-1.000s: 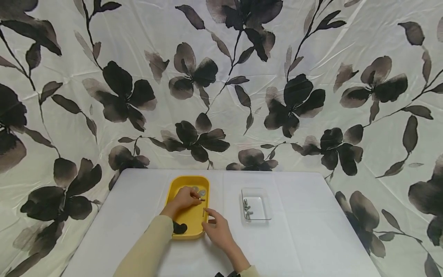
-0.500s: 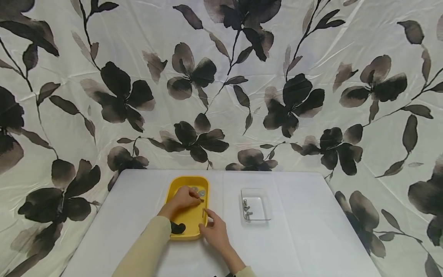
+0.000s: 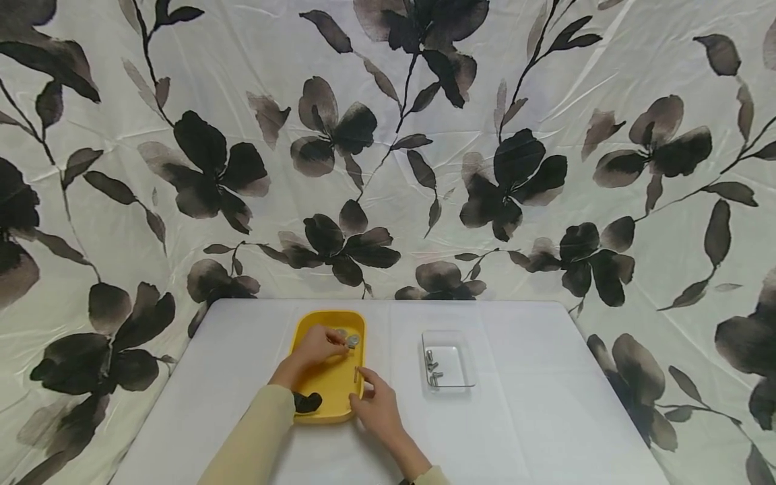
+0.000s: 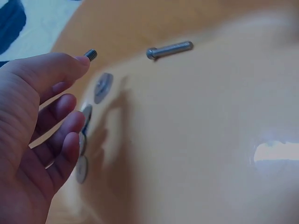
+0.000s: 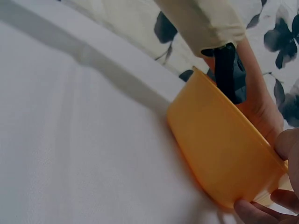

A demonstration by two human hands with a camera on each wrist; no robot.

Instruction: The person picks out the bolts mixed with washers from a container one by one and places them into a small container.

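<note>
from the head, the left hand reaches into the yellow tray and the right hand curls on the tray's edge at 3 o'clock. the left wrist shows fingers pinching a small bolt, washers at 6 o'clock. pinch it tight and lift slowly. from the right wrist, fingertips hold the tray; keep it from sliding.
</note>
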